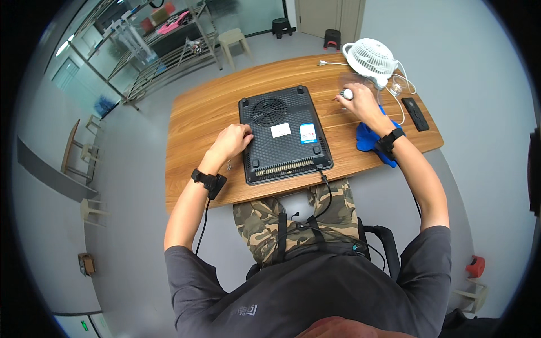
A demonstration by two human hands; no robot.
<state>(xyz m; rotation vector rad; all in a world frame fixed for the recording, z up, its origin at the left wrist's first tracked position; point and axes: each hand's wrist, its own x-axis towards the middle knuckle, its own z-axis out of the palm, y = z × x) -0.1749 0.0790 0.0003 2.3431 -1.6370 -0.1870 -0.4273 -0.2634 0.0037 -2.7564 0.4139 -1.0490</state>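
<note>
A black induction cooker (pixel 265 143) lies upside down on the table, its round fan grille, two labels and vent slots facing up. My left hand (pixel 233 141) is at its left edge, with bent fingers gripping the rim. Small metal screws (pixel 229 167) lie beside that wrist. Right of the cooker, my right hand (pixel 363 104) is closed around a white round-ended thing (pixel 348 94), whose kind is unclear. A clear plastic piece (pixel 354 80) shows behind this hand, partly covered. Beneath my right wrist lies a blue cloth (pixel 369 138).
A white fan (pixel 372 58) with its cord stands at the table's far right corner. Nearer are a small clear container (pixel 396 87) and a black flat strip (pixel 416 114). The cooker's black cord (pixel 326 186) hangs over the wooden table's (pixel 208 101) front edge.
</note>
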